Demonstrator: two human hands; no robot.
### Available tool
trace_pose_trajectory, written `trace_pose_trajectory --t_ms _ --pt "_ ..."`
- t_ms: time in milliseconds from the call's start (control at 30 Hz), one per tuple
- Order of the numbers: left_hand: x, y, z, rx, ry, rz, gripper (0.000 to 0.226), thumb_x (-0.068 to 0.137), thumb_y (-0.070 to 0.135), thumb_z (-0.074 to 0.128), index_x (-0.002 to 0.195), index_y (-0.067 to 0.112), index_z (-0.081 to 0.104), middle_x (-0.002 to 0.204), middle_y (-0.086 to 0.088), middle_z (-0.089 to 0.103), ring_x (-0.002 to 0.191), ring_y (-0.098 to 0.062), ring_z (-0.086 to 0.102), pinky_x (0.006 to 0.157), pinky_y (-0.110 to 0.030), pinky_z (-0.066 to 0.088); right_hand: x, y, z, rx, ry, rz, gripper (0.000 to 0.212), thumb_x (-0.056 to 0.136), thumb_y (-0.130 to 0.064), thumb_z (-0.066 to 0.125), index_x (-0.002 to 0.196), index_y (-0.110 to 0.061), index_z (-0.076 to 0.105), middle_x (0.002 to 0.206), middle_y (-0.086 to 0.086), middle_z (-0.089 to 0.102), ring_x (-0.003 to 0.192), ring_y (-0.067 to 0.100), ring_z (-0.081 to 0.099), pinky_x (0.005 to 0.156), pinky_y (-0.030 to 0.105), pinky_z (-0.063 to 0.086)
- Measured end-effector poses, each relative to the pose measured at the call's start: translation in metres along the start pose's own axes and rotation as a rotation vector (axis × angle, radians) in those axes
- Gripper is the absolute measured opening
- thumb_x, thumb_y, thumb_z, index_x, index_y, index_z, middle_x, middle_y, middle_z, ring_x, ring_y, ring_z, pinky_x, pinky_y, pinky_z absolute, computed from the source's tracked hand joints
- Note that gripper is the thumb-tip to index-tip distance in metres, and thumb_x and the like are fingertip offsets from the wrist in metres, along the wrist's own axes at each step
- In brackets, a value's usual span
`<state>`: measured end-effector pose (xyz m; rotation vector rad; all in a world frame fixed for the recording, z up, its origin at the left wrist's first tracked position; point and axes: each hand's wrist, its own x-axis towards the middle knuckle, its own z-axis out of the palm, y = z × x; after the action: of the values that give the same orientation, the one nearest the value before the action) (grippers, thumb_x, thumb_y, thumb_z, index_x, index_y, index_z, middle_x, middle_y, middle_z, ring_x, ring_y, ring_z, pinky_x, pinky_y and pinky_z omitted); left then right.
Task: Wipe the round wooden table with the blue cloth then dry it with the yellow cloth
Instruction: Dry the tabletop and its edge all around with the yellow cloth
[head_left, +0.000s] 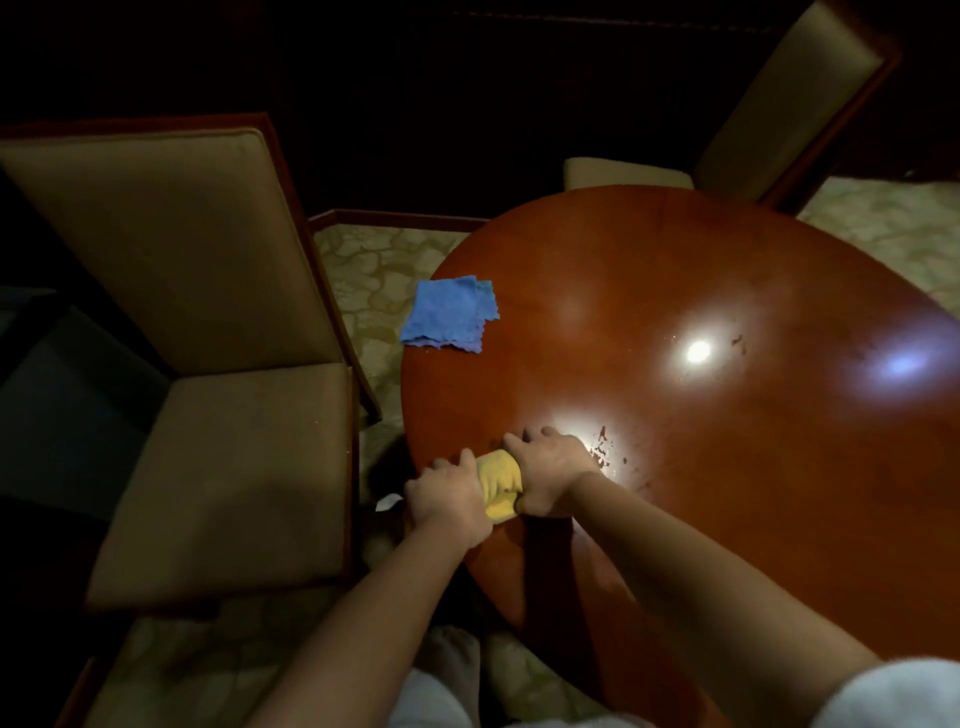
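Observation:
The round wooden table (701, 291) fills the right half of the view, glossy and reddish, with bright light reflections. A yellow cloth (500, 483), bunched up, lies near the table's left front edge. My left hand (447, 493) grips its left end and my right hand (548, 475) grips its right end, so only the middle of the cloth shows. The blue cloth (451, 314) lies folded flat at the table's left edge, partly hanging over it, well apart from both hands.
A tan upholstered chair (208, 415) stands close on the left of the table. A second chair (753, 119) stands behind the table at the top right. Small dark specks (602, 452) mark the tabletop just right of my right hand. Patterned carpet lies below.

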<state>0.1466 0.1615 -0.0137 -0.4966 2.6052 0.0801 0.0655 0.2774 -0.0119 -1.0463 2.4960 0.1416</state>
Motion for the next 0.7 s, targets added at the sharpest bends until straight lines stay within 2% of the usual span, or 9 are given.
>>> trace_pose_trajectory --t_ms 133,300,567,700 --pt "-0.011 0.001 0.006 -0.028 0.000 -0.014 0.061 0.078 0.040 0.066 0.127 0.023 0.034 0.119 -0.009 0.050 0.106 -0.026 0.053 0.082 -0.037 0.046 -0.010 -0.005 0.004 -0.018 0.022 -0.017 0.058 0.073 -0.043 0.064 0.121 -0.020 0.040 0.116 0.009 0.049 0.107 0.029 0.048 0.072 0.034 0.039" --pt "0.003 0.001 0.005 -0.090 -0.009 -0.050 0.060 0.074 0.043 0.069 0.122 0.026 0.039 0.115 -0.005 0.053 0.103 -0.023 0.054 0.084 -0.037 0.048 0.003 -0.003 0.000 -0.027 -0.010 -0.015 0.056 0.071 -0.043 0.066 0.117 -0.022 0.043 0.108 0.006 0.054 0.100 0.027 0.053 0.068 0.031 0.040" --pt "0.045 0.004 -0.013 -0.082 0.071 -0.071 0.057 0.074 0.044 0.066 0.122 0.026 0.041 0.116 -0.004 0.053 0.106 -0.024 0.053 0.082 -0.037 0.043 0.039 0.011 -0.012 0.009 0.030 0.056 0.057 0.070 -0.042 0.065 0.119 -0.023 0.044 0.113 0.004 0.053 0.104 0.027 0.052 0.070 0.032 0.041" --pt "0.062 0.005 -0.021 -0.092 0.083 -0.080 0.055 0.075 0.043 0.065 0.121 0.024 0.042 0.116 -0.005 0.054 0.106 -0.024 0.054 0.083 -0.037 0.045 0.059 0.018 -0.019 -0.011 0.057 0.058 0.057 0.068 -0.044 0.067 0.117 -0.025 0.044 0.111 0.003 0.054 0.100 0.025 0.053 0.069 0.032 0.043"
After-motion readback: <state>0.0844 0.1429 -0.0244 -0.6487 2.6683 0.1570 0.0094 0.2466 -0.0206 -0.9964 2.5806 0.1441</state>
